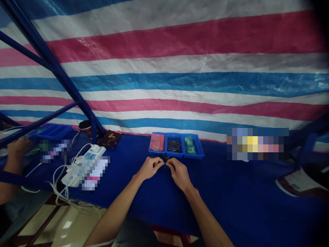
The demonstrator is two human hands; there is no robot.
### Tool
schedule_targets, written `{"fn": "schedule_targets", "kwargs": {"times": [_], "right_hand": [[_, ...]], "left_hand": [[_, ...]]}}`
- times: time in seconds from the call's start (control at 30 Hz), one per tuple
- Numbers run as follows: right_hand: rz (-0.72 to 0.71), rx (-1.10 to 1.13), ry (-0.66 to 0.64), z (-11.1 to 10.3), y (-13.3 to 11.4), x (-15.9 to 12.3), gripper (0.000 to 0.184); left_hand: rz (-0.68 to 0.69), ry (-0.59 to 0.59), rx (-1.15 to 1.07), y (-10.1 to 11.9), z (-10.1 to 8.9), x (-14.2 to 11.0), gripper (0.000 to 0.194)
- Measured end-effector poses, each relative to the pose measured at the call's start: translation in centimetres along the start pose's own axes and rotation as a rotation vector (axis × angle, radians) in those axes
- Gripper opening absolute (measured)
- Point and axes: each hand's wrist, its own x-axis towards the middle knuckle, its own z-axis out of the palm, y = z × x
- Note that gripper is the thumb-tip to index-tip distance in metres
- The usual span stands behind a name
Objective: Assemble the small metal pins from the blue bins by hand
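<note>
My left hand (151,168) and my right hand (179,171) meet over the blue table, fingertips pinched and nearly touching. A tiny thing seems to sit between them, too small to name. Just behind the fingertips, some thin dark pieces (166,159) show, partly hidden. Beyond the hands stands a blue three-part tray (202,157). Flat pink pieces (157,142) fill its left compartment. In the middle one lies a heap of thin metal pieces (174,144) that look like screws or nails. Small green-and-clear packets (189,145) are in the right compartment.
A white power strip (99,151) with tangled cables (58,185) lies to the left, beside a brown packet (110,139) and a dark cup (85,125). Another person's hand (19,148) is at far left, past the blue metal frame (64,80). A round container (295,183) stands right.
</note>
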Motion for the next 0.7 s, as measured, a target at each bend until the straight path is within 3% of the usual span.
{"fn": "schedule_targets", "kwargs": {"times": [0.7], "right_hand": [[0.047,0.107,-0.063,-0.19,0.00,-0.19,0.020]], "left_hand": [[0.001,-0.007,-0.006,-0.10,0.01,-0.19,0.028]]}}
